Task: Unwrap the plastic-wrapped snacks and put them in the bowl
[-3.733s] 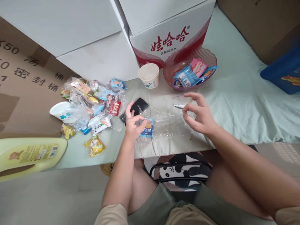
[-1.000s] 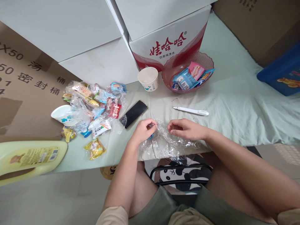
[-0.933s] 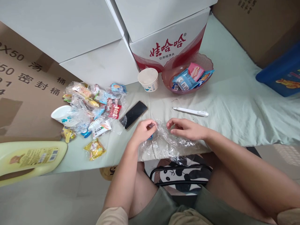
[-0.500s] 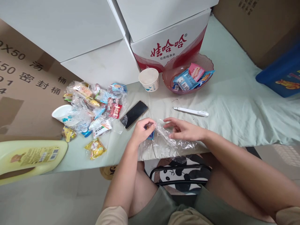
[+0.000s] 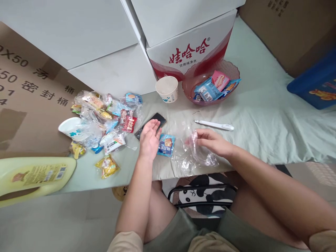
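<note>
My left hand (image 5: 149, 137) is open, palm turned up, fingers stretched over the near end of a black phone (image 5: 158, 118). A small blue snack packet (image 5: 166, 145) lies on the green sheet just right of it, inside the left end of a crumpled clear plastic bag (image 5: 193, 154). My right hand (image 5: 213, 141) pinches the top of that bag, its fingers closed on the film. A white pen-like tool (image 5: 214, 124) lies just beyond my right hand.
A heap of wrapped snacks (image 5: 105, 115) and a tipped paper cup (image 5: 68, 126) lie at the left. An upright paper cup (image 5: 167, 88) and a pink bowl (image 5: 233, 68) of packets stand before cardboard boxes (image 5: 183, 45). A yellow bottle (image 5: 34, 175) lies at the far left, a blue box (image 5: 315, 82) at the right.
My left hand has let go of the blue packet and opened, moving left over the phone. The packet now lies in plain sight. My right hand has gathered the bag's film.
</note>
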The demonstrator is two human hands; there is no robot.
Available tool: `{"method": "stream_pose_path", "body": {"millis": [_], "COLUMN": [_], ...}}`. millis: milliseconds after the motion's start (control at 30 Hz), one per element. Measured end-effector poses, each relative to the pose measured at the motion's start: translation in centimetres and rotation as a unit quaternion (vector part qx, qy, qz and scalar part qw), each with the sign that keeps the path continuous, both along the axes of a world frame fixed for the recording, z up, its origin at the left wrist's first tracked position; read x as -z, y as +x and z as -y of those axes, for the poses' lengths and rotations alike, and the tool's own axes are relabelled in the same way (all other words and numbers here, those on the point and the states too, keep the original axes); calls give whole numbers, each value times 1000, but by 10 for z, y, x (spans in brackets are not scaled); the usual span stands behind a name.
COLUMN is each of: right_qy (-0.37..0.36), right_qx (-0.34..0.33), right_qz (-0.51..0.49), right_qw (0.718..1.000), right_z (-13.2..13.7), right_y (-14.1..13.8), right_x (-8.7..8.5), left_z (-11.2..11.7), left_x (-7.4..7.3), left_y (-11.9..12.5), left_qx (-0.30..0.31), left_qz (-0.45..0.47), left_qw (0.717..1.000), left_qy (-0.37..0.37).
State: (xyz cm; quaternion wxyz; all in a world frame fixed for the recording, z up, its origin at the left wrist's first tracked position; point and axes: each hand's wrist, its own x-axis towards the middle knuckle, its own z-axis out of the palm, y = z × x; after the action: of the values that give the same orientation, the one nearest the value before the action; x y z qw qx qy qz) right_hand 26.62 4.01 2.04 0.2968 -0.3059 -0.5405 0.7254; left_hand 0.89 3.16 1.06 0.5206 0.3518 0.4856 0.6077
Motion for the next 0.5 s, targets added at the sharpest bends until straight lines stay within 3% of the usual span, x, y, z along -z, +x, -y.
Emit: {"method": "stream_pose_path", "body": {"millis": [67, 200, 333, 400, 500], "right_qy": [-7, -19, 23, 51, 71], "right_qx": [49, 97, 56, 38, 67], "right_qz": [-44, -115, -72, -27, 39], "right_qw": [998, 988, 996, 998, 994], "right_z": [0, 1, 1, 0, -2], "right_y": [-1, -4, -6, -6, -8], "right_x": [0, 3, 3, 2, 3], "left_z": [2, 10, 16, 17, 18], "left_x": [-4, -12, -16, -16, -14], "left_y": [4, 15, 23, 27, 32], "left_qx": [46, 234, 326, 327, 319], "left_qz": [59, 127, 118, 104, 97], "left_qw": [993, 941, 924, 931, 938], "left_qy": [-89, -210, -163, -121, -92]}}
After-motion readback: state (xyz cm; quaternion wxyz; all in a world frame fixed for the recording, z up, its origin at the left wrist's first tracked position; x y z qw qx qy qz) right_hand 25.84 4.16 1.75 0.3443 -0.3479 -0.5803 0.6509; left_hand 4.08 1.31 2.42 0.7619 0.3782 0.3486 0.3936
